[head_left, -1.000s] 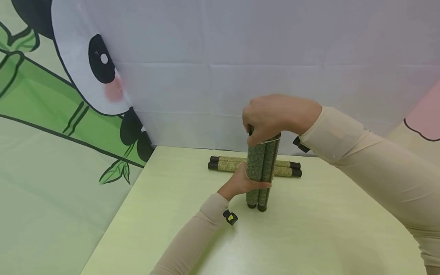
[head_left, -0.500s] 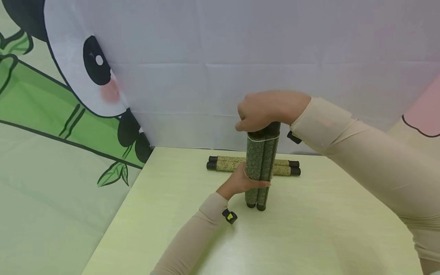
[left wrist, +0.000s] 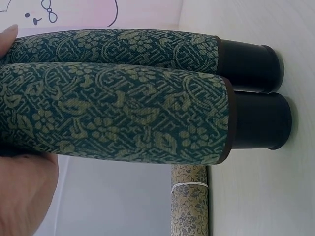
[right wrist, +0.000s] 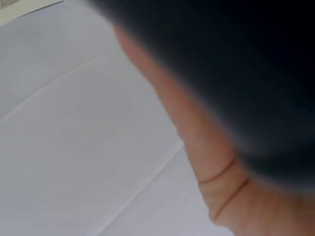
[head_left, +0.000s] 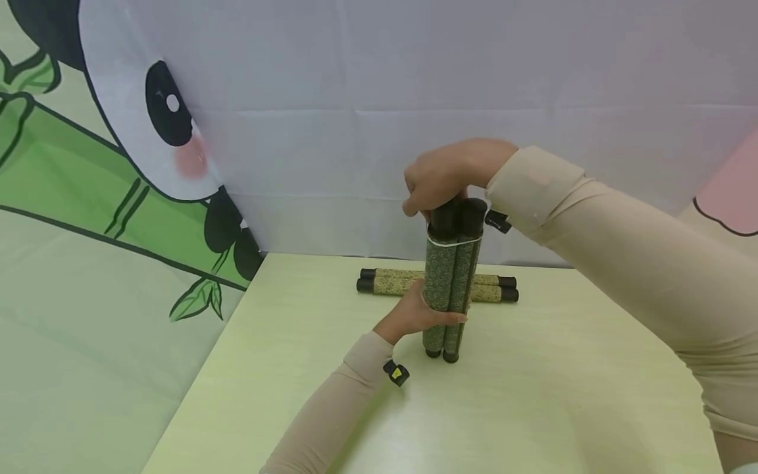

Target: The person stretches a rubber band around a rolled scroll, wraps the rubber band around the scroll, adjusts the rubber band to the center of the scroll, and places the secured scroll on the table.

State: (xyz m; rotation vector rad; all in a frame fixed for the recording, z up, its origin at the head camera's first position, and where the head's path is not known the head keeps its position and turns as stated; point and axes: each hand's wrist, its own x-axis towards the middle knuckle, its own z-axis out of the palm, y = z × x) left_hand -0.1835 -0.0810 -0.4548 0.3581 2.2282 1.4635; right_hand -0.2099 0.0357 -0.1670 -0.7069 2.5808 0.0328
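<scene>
A dark green brocade scroll (head_left: 438,276) with two rollers and black end knobs stands upright, leaning slightly, over the table. My left hand (head_left: 416,312) grips its lower half, thumb across the near side. In the left wrist view the scroll's patterned cloth (left wrist: 123,113) fills the middle, its lower knobs (left wrist: 263,120) close to the tabletop. A white band (head_left: 453,244) circles it just below the upper knobs. At the top, my right hand (head_left: 441,172) curls over the left knob, its fingertips partly hidden behind. The right wrist view shows that hand (right wrist: 206,157) beside a blurred black knob.
Behind the green scroll lies a yellow-gold brocade scroll (head_left: 391,286) with black ends, crosswise on the pale table (head_left: 533,395). A white band circles it in the left wrist view. A white cloth backdrop (head_left: 331,158) with a printed panda rises behind the table.
My right hand has left the band and moved up and slightly left over the upper knobs, which now show. The band stays round the scroll. My left hand keeps its grip.
</scene>
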